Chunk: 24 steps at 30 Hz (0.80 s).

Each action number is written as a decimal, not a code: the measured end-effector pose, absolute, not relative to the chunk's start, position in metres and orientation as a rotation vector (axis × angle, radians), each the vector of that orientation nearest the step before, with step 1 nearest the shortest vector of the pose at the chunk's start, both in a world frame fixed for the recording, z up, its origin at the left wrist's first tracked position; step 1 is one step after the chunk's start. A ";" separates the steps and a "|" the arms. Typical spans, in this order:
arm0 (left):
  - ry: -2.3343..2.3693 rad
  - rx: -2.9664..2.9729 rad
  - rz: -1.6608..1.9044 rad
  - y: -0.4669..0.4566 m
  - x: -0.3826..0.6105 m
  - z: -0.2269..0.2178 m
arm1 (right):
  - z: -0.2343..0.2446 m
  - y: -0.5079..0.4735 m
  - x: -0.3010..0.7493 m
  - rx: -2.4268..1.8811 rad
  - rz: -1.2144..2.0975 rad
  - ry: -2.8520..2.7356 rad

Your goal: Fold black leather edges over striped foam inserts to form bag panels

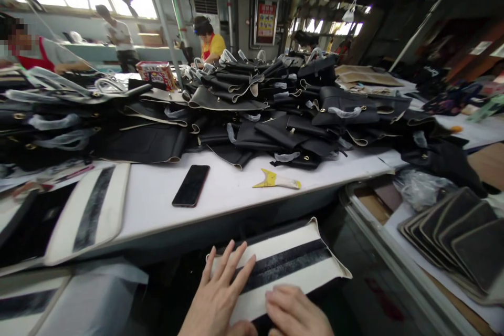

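Left hand (220, 296) palm-down, splayed; right hand (297, 312) loosely curved, near.

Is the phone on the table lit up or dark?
Dark: the phone lies on the white table with nothing glowing on its upturned face.

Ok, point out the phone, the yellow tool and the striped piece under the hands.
Phone (191, 186): head view, its screen.
Yellow tool (275, 180): head view, its middle.
Striped piece (285, 265): head view, dark stripe.

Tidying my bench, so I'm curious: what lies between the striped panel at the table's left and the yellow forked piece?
In the head view, a dark phone lies there on the white tabletop, between the striped panel and the yellow forked piece.
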State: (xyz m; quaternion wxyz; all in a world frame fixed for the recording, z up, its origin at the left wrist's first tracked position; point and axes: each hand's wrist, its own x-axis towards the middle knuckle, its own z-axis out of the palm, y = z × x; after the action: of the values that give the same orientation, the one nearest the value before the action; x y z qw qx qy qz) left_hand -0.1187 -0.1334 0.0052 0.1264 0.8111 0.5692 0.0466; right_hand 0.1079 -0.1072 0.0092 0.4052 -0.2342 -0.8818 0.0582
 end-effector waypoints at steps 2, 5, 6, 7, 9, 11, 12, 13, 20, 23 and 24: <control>1.601 2.310 0.081 -0.121 -0.113 0.010 | 0.031 -0.066 0.124 -0.712 0.284 -2.330; 1.524 2.253 0.019 -0.104 -0.101 0.018 | 0.044 0.015 0.138 -0.913 0.221 -2.428; 1.491 2.248 0.009 -0.099 -0.097 0.020 | 0.041 0.043 0.139 -1.008 0.148 -2.504; 1.456 2.251 0.003 -0.093 -0.093 0.022 | 0.036 0.070 0.137 -1.057 0.134 -2.534; 1.399 2.272 0.007 -0.084 -0.084 0.025 | 0.022 0.115 0.127 -1.136 0.144 -2.568; 1.359 2.314 0.033 -0.075 -0.073 0.026 | 0.006 0.146 0.113 -1.183 0.201 -2.617; 1.336 2.341 0.054 -0.070 -0.068 0.025 | 0.000 0.156 0.106 -1.197 0.241 -2.639; 1.310 2.369 0.076 -0.065 -0.062 0.024 | -0.005 0.163 0.100 -1.209 0.285 -2.647; 1.001 2.542 0.266 -0.029 -0.017 0.016 | -0.005 0.168 0.131 -1.418 0.745 -2.370; 0.817 2.593 0.272 -0.010 0.000 0.014 | -0.007 0.131 0.187 -1.582 0.979 -2.025; 0.734 2.601 0.258 -0.003 0.006 0.014 | -0.012 0.110 0.205 -1.638 1.066 -1.881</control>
State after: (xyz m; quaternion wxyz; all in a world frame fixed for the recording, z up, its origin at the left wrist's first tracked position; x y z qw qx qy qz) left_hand 0.0058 -0.0032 0.0140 0.2119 0.9363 0.2642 0.0927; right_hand 0.2047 0.1102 -0.0120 0.2128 -0.5902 -0.6775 0.3840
